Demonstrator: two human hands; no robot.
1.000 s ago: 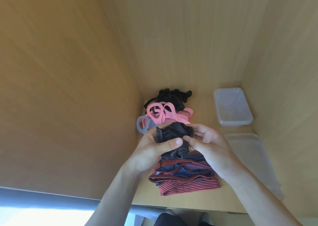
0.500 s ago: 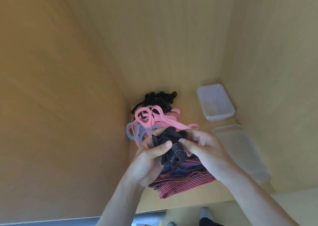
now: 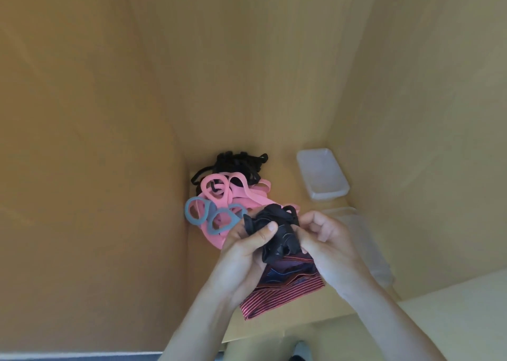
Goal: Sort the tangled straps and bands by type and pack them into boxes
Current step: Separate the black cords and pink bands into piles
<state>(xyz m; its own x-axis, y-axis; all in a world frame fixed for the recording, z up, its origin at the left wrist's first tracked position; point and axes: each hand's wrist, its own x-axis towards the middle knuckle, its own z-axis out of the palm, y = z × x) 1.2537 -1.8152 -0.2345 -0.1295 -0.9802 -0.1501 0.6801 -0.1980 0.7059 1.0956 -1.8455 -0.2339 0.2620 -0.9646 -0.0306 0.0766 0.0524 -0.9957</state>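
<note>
Seen from a head camera looking down into a wooden alcove, much is hard to read: the black bundle [image 3: 275, 233] held between the two hands is so crumpled and dark that it is unclear whether it is one band or several, and its underside is hidden by the fingers. The striped red and navy bands [image 3: 285, 289] lie on the wooden shelf [image 3: 288, 185] directly below the hands, their upper part covered by the bundle and the palms. A clear lid or second shallow box [image 3: 367, 240] beside the right wrist is nearly transparent and partly hidden by the right hand, so its exact form cannot be told. Both forearms rise from the bottom edge, where they are cut off. The left hand [image 3: 247, 251] is closed around the bundle's left side, thumb pressed on top. The right hand [image 3: 326, 242] pinches the bundle's right side with curled fingers. Just beyond the hands, against the left wall, lie grey-blue loops [image 3: 208, 216], touching pink bands [image 3: 233, 193], and behind those a tangle of black straps [image 3: 238, 163] in the back corner. An open clear plastic box [image 3: 322, 178] sits apart at the back right, against the right wall.
</note>
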